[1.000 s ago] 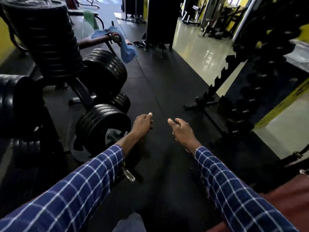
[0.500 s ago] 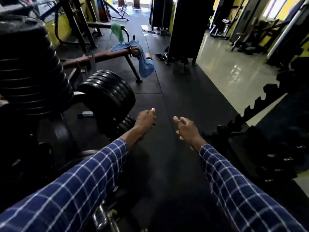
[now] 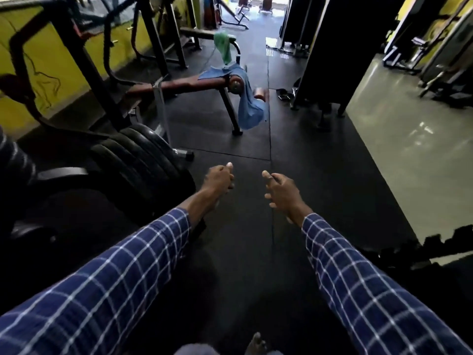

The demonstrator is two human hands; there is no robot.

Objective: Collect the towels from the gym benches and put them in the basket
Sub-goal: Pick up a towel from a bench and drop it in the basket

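Observation:
A blue towel (image 3: 247,103) hangs over the end of a brown padded bench (image 3: 179,86) ahead of me, its tail drooping toward the floor. Farther back a green towel (image 3: 223,46) drapes over the end of a second bench (image 3: 197,34). My left hand (image 3: 219,179) is stretched forward over the black floor with its fingers curled and nothing in it. My right hand (image 3: 281,192) reaches out beside it, fingers loosely apart and empty. Both hands are well short of the blue towel. No basket is in view.
Stacked black weight plates (image 3: 143,160) on a machine crowd my left side. A dark pillar (image 3: 330,47) stands ahead on the right, with a pale shiny floor (image 3: 409,139) beyond it. Black rubber matting (image 3: 256,226) runs straight ahead. A dumbbell rack edge (image 3: 448,247) shows at right.
I have moved forward; the blue-towel bench and the green towel are nearer and lower in view. The weight plates slid past on my left. Both hands stay outstretched and empty.

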